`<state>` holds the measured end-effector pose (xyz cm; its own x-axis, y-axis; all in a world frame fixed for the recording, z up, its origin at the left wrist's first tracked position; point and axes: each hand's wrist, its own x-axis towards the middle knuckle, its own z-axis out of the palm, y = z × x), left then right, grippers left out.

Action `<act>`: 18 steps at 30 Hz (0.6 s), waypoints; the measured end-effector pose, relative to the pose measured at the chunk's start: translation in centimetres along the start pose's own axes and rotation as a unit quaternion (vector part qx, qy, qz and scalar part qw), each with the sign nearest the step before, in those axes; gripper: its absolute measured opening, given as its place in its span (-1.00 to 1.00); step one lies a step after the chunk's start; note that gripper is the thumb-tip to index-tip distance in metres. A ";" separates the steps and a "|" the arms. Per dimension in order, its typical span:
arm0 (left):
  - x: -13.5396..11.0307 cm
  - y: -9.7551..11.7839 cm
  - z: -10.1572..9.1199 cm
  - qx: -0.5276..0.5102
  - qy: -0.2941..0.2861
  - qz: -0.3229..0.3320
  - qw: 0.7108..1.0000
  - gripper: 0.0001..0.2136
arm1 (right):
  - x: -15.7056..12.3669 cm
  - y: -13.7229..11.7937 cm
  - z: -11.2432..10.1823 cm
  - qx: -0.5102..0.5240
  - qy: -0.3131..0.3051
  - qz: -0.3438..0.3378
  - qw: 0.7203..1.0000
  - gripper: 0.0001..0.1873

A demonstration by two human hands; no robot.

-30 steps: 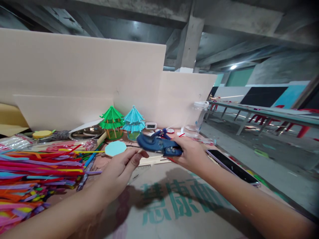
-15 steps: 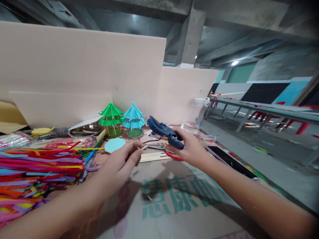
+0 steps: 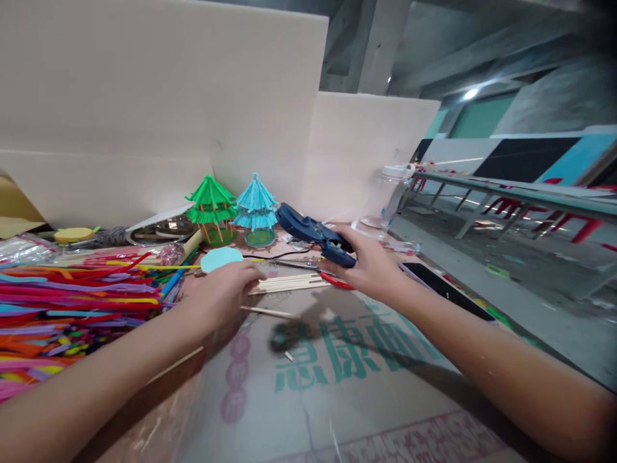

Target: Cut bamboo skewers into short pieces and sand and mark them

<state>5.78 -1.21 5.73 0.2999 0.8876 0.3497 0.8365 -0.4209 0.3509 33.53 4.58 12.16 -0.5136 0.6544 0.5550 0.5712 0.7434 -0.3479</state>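
My right hand (image 3: 364, 260) grips a dark blue plier-like hand tool (image 3: 313, 235), its broad head pointing up and left. To the left, my left hand (image 3: 222, 296) hovers low over the work surface, back upward, its fingers bent and mostly hidden. Its fingertips are near a row of thin wooden sticks (image 3: 289, 283). One thin stick (image 3: 272, 313) extends from under the hand's lower edge; whether it is held cannot be made out. Below lies a short cut piece of stick (image 3: 288, 355). Scissors with red handles (image 3: 336, 281) rest beneath the tool.
Bundled colourful pipe cleaners (image 3: 81, 308) cover the left side. Behind stand a green two-tiered pavilion model (image 3: 211, 209) and a light blue one (image 3: 255, 209). A pale blue disc (image 3: 222, 259), a clear bottle (image 3: 383, 202) and a phone (image 3: 446, 292) are around.
My left hand has moved left and turned back-up; the stick pinched in its fingertips no longer shows there. A stick now shows below it. My right hand still holds the blue tool. The view has tilted down.
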 end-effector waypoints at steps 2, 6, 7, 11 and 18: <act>0.2 -1.0 0.0 0.021 -0.008 -0.010 1.000 -0.75 | 0.0 -0.1 -0.1 0.001 -0.006 0.003 1.000 -0.46; 0.3 -1.7 0.8 0.043 -0.048 -0.009 0.998 -0.76 | 0.1 -0.1 -0.2 -0.008 -0.005 -0.003 1.000 -0.48; 0.2 -1.7 0.9 0.048 -0.057 -0.011 0.997 -0.77 | 0.1 -0.2 -0.2 -0.011 -0.004 -0.005 1.000 -0.47; -0.1 -1.7 1.0 0.060 -0.073 -0.030 0.995 -0.78 | 0.1 -0.4 -0.3 -0.008 -0.014 0.002 1.000 -0.46; -0.7 -1.6 1.3 0.051 -0.078 -0.055 0.994 -0.71 | -0.1 -0.5 -0.1 -0.029 -0.011 -0.012 0.999 -0.45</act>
<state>4.80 -0.92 3.79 0.2647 0.9489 0.1720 0.9083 -0.3052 0.2860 33.39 4.15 12.39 -0.5418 0.6391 0.5459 0.5935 0.7508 -0.2899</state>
